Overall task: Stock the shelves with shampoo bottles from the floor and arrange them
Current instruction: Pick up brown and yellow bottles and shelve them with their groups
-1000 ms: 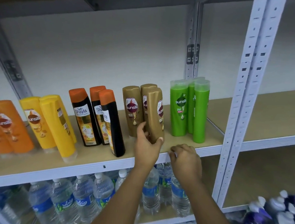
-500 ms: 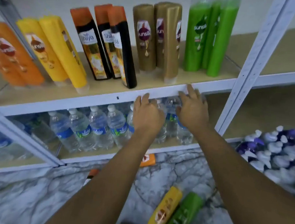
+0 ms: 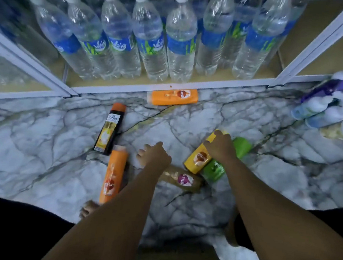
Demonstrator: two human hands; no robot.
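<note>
Both hands had been brought down from the upper shelf edge to the floor, and the view had been tipped down with them; the stocked shampoo shelf was no longer seen.

Head view: the right hand (image 3: 220, 147) was laid over the top end of the yellow bottle (image 3: 199, 157), fingers curled onto it, apparently grasping it. The left hand (image 3: 154, 156) was held just above the brown bottle (image 3: 180, 179), fingers loosely bent; whether contact had been made could not be told. A green bottle (image 3: 214, 170) lay touching the yellow one on its right side. Toward centre left, a black bottle (image 3: 109, 129) and an orange bottle (image 3: 114, 173) lay flat on the marble floor (image 3: 40, 149). A second orange bottle (image 3: 172, 96) lay against the bottom shelf rail (image 3: 128, 87), below the water bottles (image 3: 145, 38) in the upper frame.

A fresh pickup was judged begun: six bottles remained on the floor, so the stocking was far from finished.
</note>
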